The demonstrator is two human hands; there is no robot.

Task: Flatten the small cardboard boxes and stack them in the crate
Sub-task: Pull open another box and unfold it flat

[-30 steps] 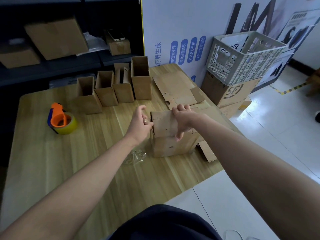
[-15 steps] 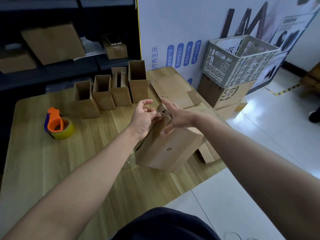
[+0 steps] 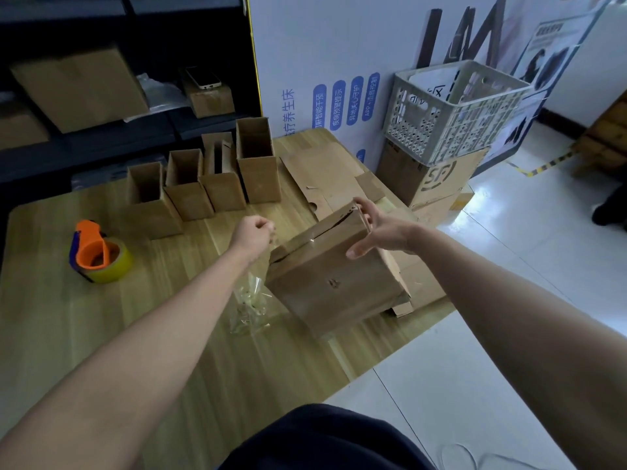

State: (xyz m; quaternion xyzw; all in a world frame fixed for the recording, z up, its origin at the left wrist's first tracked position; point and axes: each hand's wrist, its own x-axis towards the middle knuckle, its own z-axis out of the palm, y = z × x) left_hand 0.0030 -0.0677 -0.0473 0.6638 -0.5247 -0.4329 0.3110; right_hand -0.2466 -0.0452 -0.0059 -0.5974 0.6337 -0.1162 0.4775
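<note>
A small brown cardboard box (image 3: pixel 332 276) is tilted on the wooden table (image 3: pixel 101 334), its taped end raised toward the back. My right hand (image 3: pixel 376 228) grips that raised end, thumb on the near face. My left hand (image 3: pixel 252 234) is just left of the box, fingers pinched on a clear tape strip (image 3: pixel 251 293) that hangs down, crumpled, to the table. Several open small boxes (image 3: pixel 188 184) stand upright in a row at the back. Flattened cardboard (image 3: pixel 325 178) lies behind and under the tilted box. The grey plastic crate (image 3: pixel 454 110) sits to the right, off the table.
An orange tape dispenser (image 3: pixel 98 252) with a yellow roll lies at the table's left. The crate rests on a stack of cardboard cartons (image 3: pixel 431 178) on the white floor. Dark shelves (image 3: pixel 101 96) with boxes stand behind the table. The table's right edge runs just past the box.
The box went from upright to tilted, its top end opened. My left hand drew away to the left, peeling the clear tape off; my right hand shifted onto the raised end.
</note>
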